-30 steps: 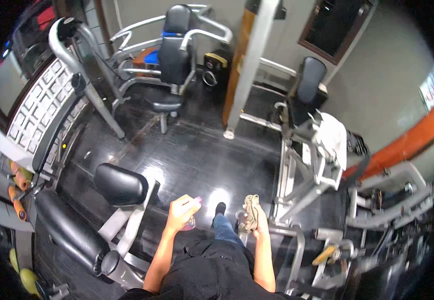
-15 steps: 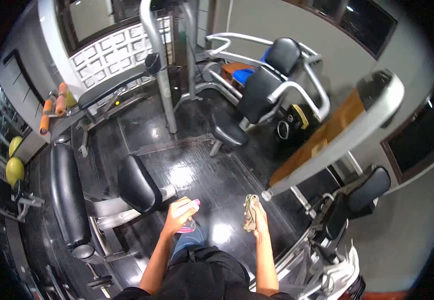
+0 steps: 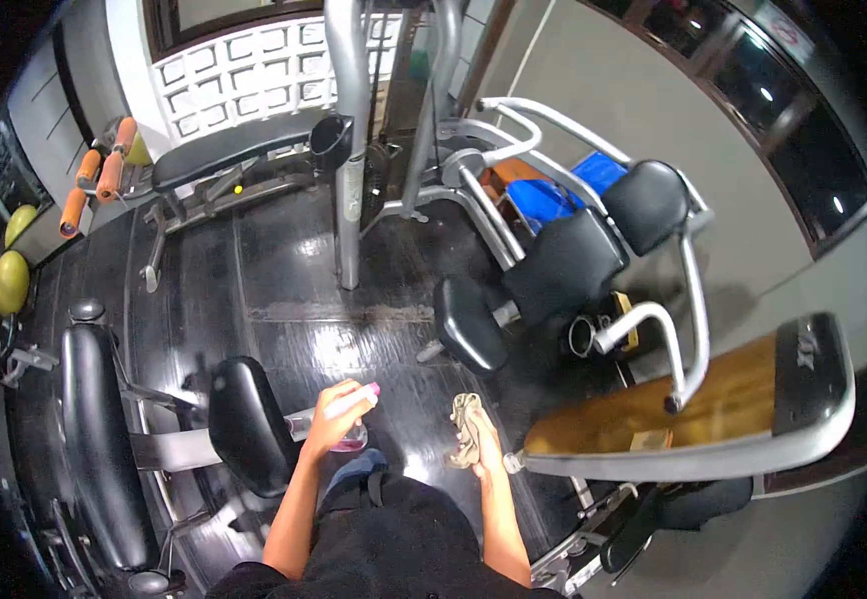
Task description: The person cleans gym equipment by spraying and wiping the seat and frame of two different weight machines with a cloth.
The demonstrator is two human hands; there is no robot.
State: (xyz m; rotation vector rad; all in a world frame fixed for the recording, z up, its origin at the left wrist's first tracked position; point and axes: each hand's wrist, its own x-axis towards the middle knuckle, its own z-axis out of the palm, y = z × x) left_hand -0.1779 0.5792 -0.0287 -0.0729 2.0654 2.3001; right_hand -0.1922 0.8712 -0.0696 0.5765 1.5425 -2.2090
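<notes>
My left hand (image 3: 328, 424) is wrapped round the neck of a spray bottle (image 3: 353, 438) with a white and pink spray head and a clear body with pink at the bottom. Its fingers cover part of the trigger. A crumpled beige-green cloth (image 3: 465, 431) is gripped in my right hand (image 3: 491, 451), held apart from the bottle at about the same height. Both hands are over the dark floor, in front of my body. Left of the bottle is the black pad (image 3: 249, 424) of an exercise machine; ahead of the cloth is a black machine seat (image 3: 470, 324).
A seated machine with a black backrest (image 3: 568, 265) and curved metal handles (image 3: 688, 329) stands ahead to the right. A wood-coloured machine panel (image 3: 673, 399) juts in at the right. Ahead rises a metal upright (image 3: 348, 200) beside a black bench (image 3: 239, 150). A long black pad (image 3: 104, 449) is at left.
My view has moved forward and turned, so the seated machine appears larger and closer. Both hands keep hold of the spray bottle and the cloth.
</notes>
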